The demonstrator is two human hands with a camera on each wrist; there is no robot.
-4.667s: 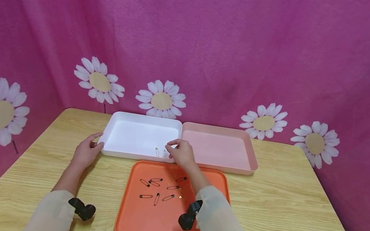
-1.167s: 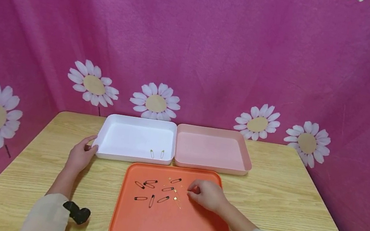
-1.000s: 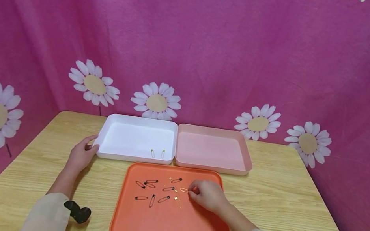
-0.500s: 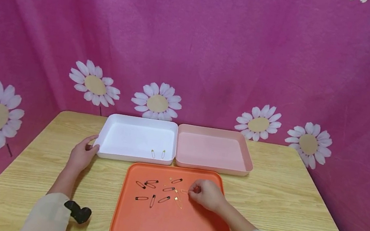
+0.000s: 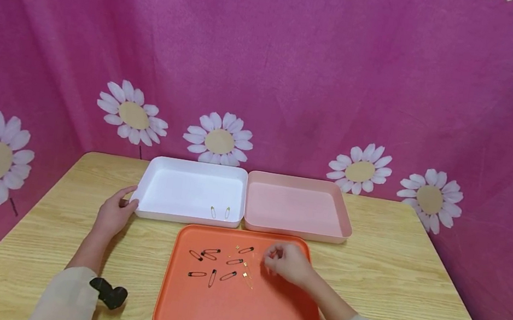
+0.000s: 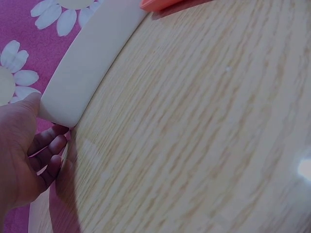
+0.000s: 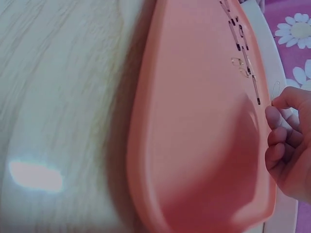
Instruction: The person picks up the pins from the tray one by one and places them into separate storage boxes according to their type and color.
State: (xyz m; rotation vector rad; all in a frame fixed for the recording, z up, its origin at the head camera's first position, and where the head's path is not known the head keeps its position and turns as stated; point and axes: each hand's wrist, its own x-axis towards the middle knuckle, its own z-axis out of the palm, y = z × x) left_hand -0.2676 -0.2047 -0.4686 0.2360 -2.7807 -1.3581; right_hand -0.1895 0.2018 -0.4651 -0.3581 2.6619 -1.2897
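Note:
My right hand (image 5: 288,262) is raised a little above the right part of the orange tray (image 5: 233,317). Its thumb and index finger pinch a small gold safety pin (image 7: 276,89), which sticks up from the fingertips in the right wrist view. More gold safety pins (image 5: 247,280) lie on the orange tray, beside several black safety pins (image 5: 228,276). My left hand (image 5: 113,213) holds the near left corner of the white tray (image 5: 188,220), thumb at the rim and the other fingers curled by its base. Two gold safety pins (image 5: 227,212) lie inside that white tray.
A pink tray (image 5: 295,233) stands right against the white one, both behind the orange tray. The wooden table (image 5: 415,294) extends on both sides. A magenta curtain (image 5: 298,78) with daisies hangs behind it.
Earlier my right hand was at the white tray, then moved back over the orange tray and took hold of a gold safety pin, now slightly lifted. My left hand stays at the white tray.

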